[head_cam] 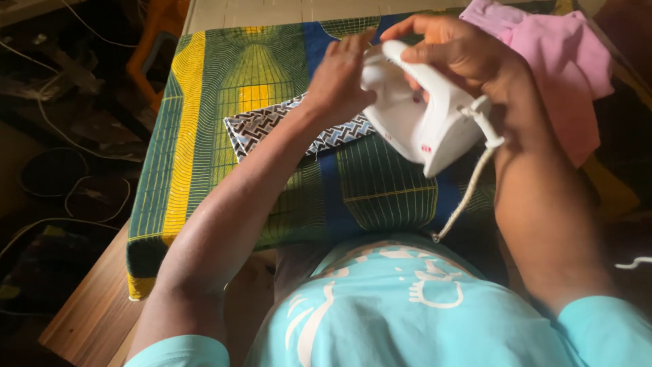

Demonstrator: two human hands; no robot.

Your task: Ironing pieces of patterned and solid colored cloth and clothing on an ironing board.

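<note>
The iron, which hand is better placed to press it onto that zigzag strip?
Right, probably. The right hand grips the white iron by its handle above the zigzag fabric strip; the left hand lies flat on the strip, steadying it.

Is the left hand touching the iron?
Touching. In the head view, the left hand presses its fingers against the front of the white iron, with no gap visible, while the right hand grips the handle.

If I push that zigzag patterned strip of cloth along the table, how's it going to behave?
The zigzag strip looks thin and lies flat, so it would probably flop if lifted by one end. It rests on the green and yellow cloth, so a push may bunch it rather than slide it. The left hand presses on its end, likely pinning it.
</note>
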